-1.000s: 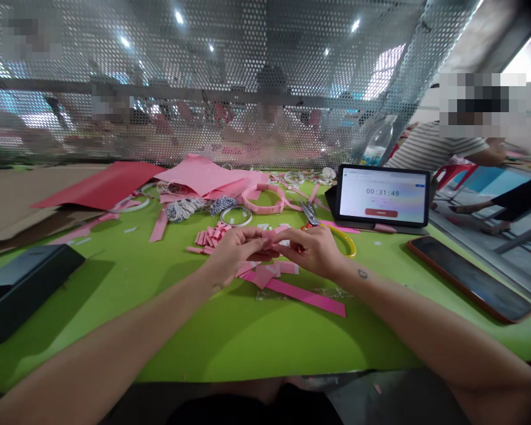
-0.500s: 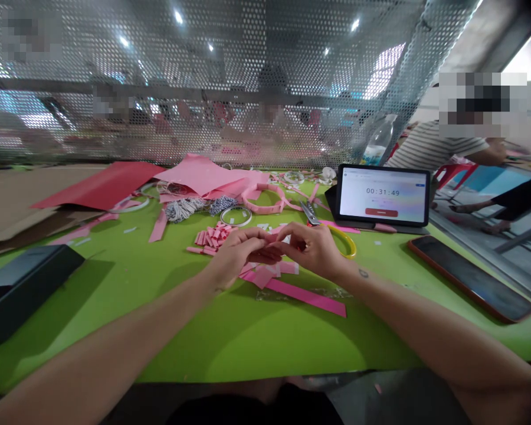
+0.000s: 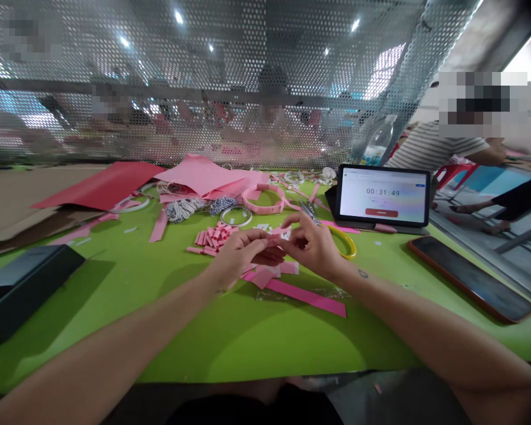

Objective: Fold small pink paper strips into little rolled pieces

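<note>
The left hand (image 3: 241, 252) and right hand (image 3: 313, 247) pinched a pink piece (image 3: 278, 235) between them above the table (image 3: 248, 345), apparently folding it. A pile (image 3: 212, 238) of done pieces lay beside; strips (image 3: 307, 297) lay uncut.

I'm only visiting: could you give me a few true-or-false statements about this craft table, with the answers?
1. The left hand and the right hand hold a small pink paper piece between their fingertips. True.
2. The tablet shows a timer that reads 00:31:49. True.
3. The phone stands propped against the tablet. False: it lies flat on the green table, apart from the tablet, on the right.
4. The right hand grips the scissors. False: they lie on the table just behind that hand.
5. A long pink strip lies on the table close in front of the hands. True.
</note>
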### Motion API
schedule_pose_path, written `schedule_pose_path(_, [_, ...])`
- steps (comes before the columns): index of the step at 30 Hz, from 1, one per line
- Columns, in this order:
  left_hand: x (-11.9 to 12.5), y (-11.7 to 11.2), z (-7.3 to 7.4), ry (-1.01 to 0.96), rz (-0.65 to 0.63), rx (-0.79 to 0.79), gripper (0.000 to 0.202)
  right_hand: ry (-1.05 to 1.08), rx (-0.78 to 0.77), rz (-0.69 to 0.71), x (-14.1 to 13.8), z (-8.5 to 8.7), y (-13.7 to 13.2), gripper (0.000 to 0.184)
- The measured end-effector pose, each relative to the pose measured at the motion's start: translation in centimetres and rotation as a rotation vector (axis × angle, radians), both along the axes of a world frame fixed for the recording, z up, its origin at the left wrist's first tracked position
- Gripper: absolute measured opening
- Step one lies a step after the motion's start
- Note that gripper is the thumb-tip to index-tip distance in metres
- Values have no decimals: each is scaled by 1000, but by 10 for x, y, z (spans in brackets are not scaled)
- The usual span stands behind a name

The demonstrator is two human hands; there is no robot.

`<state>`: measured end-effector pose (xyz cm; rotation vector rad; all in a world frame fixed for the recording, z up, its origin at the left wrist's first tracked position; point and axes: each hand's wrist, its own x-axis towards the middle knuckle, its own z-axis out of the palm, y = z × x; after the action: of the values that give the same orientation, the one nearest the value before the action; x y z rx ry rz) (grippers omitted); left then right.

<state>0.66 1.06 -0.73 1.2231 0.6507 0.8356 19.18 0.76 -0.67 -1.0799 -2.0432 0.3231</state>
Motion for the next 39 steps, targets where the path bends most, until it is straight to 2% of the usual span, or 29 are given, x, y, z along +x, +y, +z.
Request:
schedule_pose_path(6, [-1, -1, 2, 25, -16, 9, 20, 137, -249, 173, -2, 1, 1, 32])
schedule_pose_path(13, [0, -2, 7, 50, 0, 12, 19, 347, -407, 267, -4, 1, 2, 35])
schedule_pose_path(21, [-1, 0, 2, -2, -16, -4, 18, 440, -437, 304, -4, -1, 5, 31])
schedule_pose_path(39, [0, -1, 3, -8, -23, 37, 20, 442, -469, 364, -4, -1, 3, 24])
